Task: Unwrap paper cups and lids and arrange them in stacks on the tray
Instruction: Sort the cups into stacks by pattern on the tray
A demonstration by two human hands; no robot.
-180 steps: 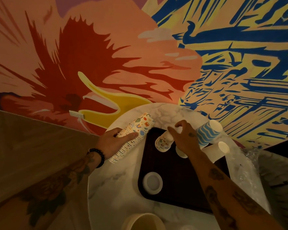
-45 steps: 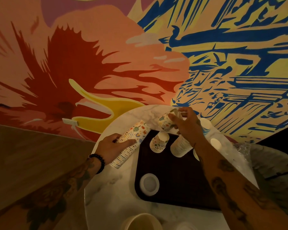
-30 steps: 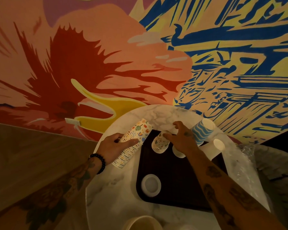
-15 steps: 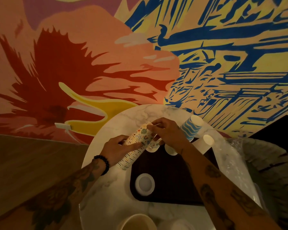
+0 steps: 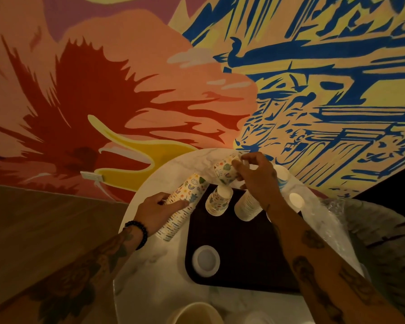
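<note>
Fingers of right hand pinch a cup just pulled off the stack that left hand grips, bound for tray.

At the desk's 6 o'clock edge, a beige cup is cut off by the picture's lower edge, so only its rim and upper wall show. Beside it a pale shape is too dim to name. At the tray's 1 o'clock, the right hand hides most of the blue-striped cups, and its fingers cover 1 end of the patterned cup it grips. The right forearm covers the tray's 3 o'clock side. The left hand wraps over the middle of the patterned stack. The plastic wrap at the desk's 3 o'clock is dim and blurred.
</note>
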